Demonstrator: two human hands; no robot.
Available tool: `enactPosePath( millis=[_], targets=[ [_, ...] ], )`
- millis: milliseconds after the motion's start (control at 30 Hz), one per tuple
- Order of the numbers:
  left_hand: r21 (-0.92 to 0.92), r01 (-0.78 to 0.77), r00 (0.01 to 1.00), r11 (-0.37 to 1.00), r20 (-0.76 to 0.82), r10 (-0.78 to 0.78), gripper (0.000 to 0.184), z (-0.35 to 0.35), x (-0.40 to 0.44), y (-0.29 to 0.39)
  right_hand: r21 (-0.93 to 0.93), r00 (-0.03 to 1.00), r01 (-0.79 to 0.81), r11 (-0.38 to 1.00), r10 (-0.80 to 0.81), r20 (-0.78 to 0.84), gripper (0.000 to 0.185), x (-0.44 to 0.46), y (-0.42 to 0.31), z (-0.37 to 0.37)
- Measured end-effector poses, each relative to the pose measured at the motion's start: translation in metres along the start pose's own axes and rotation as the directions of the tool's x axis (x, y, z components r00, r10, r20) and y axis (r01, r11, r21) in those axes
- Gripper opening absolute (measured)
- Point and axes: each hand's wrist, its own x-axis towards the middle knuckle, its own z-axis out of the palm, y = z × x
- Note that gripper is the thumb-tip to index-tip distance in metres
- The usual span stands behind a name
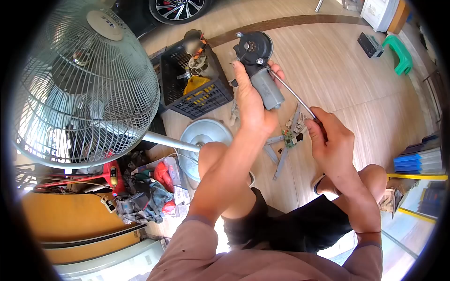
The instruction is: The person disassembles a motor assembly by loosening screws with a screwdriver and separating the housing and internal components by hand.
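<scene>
Gripping a grey-and-black cylindrical metal motor (pixel 265 82) beyond the right edge of the black plastic crate (pixel 218 96), the left hand (pixel 252 100) bore a probably heavy, stiff, smooth-sided load, best held around its cylinder. The right hand (pixel 332 136) clasped a slim silver-shafted screwdriver (pixel 294 95).

A motor (pixel 268 89) sits in the fingers (pixel 278 70) of the left hand (pixel 253 104), a screwdriver (pixel 293 95) in the right hand (pixel 333 139) angling in from its right. Left of the motor, a crate (pixel 201 104) stands on the floor (pixel 347 84), a fan (pixel 84 89) farther left, a car wheel (pixel 178 9) behind. Loose parts (pixel 291 139) lie between both forearms; a stool (pixel 401 57) stands far right.
</scene>
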Motion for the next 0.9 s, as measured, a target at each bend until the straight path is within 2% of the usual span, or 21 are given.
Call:
enactPosePath(
  millis=[100,133,200,300,400,500,600,633,700,800,900],
  targets=[
    [0.025,-0.034,0.998,0.999,0.052,0.033,0.057,-0.003,0.0,0.0,0.098,0.961,-0.262,0.96,0.249,0.123,0.026,0.001,-0.011,-0.009],
    [0.013,-0.035,0.998,0.999,0.057,0.035,0.057,-0.003,0.0,0.0,0.265,0.905,-0.417,0.87,0.369,0.212,0.027,0.002,-0.011,-0.011],
    [-0.011,-0.037,0.997,0.999,0.067,0.038,0.057,-0.002,-0.001,0.0,0.507,0.739,-0.673,0.538,0.514,0.436,0.028,0.006,-0.008,-0.015],
    [-0.02,-0.04,0.998,0.999,0.038,0.041,0.057,-0.001,-0.002,0.002,0.663,0.605,-0.749,0.014,0.424,0.674,0.031,0.008,-0.006,-0.024],
    [-0.028,-0.047,0.997,0.998,0.058,0.049,0.057,0.0,0.0,0.006,0.658,0.587,-0.748,-0.084,0.379,0.715,0.032,0.008,-0.002,-0.019],
    [-0.023,-0.028,0.998,0.999,0.052,0.03,0.058,-0.001,-0.001,0.008,0.636,0.592,-0.742,-0.212,0.237,0.77,0.031,0.011,-0.005,-0.022],
    [-0.029,-0.038,0.995,0.999,0.087,0.04,0.059,-0.005,0.0,0.008,0.659,0.624,-0.736,-0.153,0.224,0.749,0.029,0.01,0.001,-0.023],
    [-0.028,-0.047,0.996,0.999,0.077,0.049,0.059,-0.005,-0.001,0.008,0.69,0.685,-0.716,0.107,0.296,0.665,0.029,0.008,0.0,-0.021],
    [-0.024,-0.063,0.996,0.998,0.062,0.065,0.059,-0.003,-0.004,0.009,0.571,0.821,-0.566,0.595,0.345,0.455,0.028,0.002,-0.006,-0.013],
    [-0.011,-0.059,0.989,0.998,0.136,0.06,0.058,-0.007,-0.004,0.01,0.459,0.901,-0.415,0.786,0.285,0.327,0.028,-0.001,-0.01,-0.005],
    [-0.035,-0.084,0.993,0.996,0.074,0.087,0.057,-0.005,-0.003,0.008,0.302,0.961,-0.246,0.921,0.19,0.202,0.027,-0.004,-0.011,0.0]
  ],
)
